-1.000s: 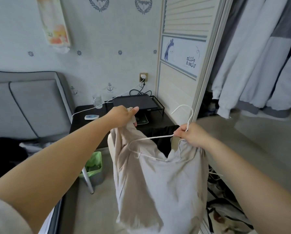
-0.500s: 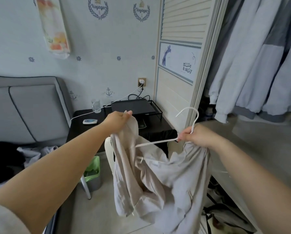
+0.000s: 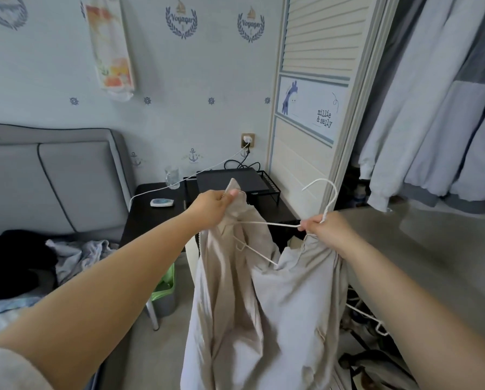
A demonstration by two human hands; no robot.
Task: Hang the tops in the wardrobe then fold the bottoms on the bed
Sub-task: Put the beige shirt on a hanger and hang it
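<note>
Two hands, the left hand [image 3: 213, 205] and the right hand [image 3: 324, 229]; one beige top [image 3: 264, 313], centre frame; one white hanger [image 3: 327, 205]; one glass [image 3: 172, 177] and one bedside table [image 3: 148, 218], centre left; two "Voyager" emblems [image 3: 181, 21] along the top.

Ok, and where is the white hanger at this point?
In the head view the white hanger is right of centre, gripped below its hook by the right hand, partly inside the beige top that the left hand holds up before the wardrobe door.
</note>
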